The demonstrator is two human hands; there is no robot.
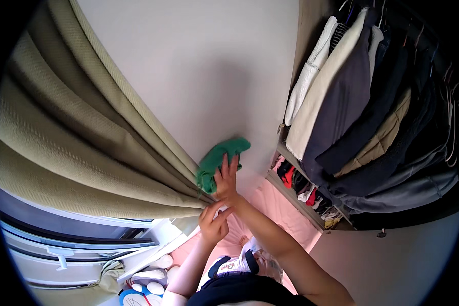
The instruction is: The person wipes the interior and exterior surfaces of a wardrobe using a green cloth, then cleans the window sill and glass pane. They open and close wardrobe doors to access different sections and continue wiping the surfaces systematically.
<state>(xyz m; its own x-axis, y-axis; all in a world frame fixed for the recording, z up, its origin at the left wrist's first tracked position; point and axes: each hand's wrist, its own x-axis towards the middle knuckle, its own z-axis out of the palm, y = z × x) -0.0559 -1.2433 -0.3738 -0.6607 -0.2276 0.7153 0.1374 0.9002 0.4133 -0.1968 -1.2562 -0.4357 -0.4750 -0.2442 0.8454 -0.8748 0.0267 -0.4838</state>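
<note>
My right hand (226, 183) presses a bunched green cloth (223, 153) against the white wall (183, 76), its fingers spread over the fabric. Just below it is my left hand (213, 223), with thumb and index finger apart and reaching to my right wrist. The other left fingers are curled, and nothing shows in them. Close on the left, the gathered end of a beige curtain (111, 141) comes down beside both hands. The cloth's left end lies near the curtain's edge.
An open wardrobe with hanging clothes (340, 88) stands at right, folded clothes (302, 185) on its lower shelf. Its white door (382, 264) is swung out. A pink bedsheet (269, 208) lies below me. Left are a window (76, 244) and plush toys (145, 287).
</note>
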